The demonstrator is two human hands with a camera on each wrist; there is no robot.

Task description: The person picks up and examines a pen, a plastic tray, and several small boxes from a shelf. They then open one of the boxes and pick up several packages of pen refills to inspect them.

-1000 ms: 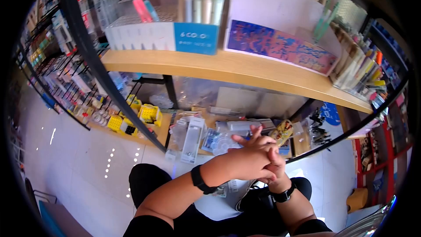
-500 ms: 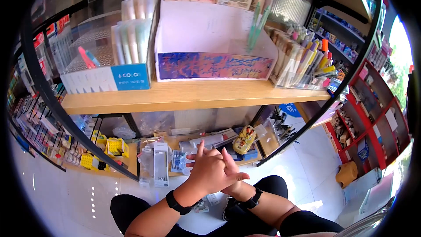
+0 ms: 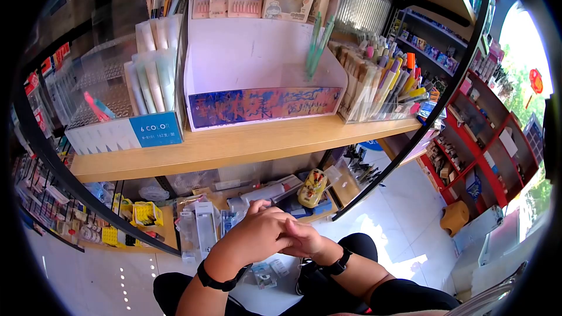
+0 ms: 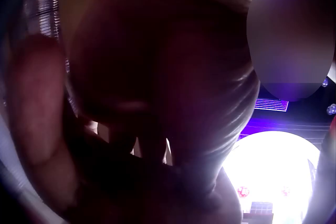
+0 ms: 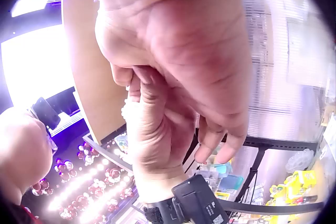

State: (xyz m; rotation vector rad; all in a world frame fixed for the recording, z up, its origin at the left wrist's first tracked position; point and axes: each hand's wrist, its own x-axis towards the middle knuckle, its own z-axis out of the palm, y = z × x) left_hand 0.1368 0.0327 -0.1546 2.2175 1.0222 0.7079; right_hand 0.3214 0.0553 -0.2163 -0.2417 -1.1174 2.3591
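My left hand and right hand are clasped together in front of the lower shelf, in the head view. No object shows between them. The right hand's thumb side lies against the left hand's fingers, partly covering them. In the right wrist view the right hand fills the top, its palm over the left hand, with two fingertips hanging past it. The left wrist view is dark, with a palm and fingers close to the camera. Each wrist wears a black strap.
A wooden shelf crosses ahead, holding a white display box, a pen box and markers. Below are a yellow patterned case, a slim white box and yellow baskets. A black shelf post slants at right.
The head view has turned right and up, so the shelf sits lower. The clasped hands have shifted left; their fingers, spread earlier, are now folded closer together.
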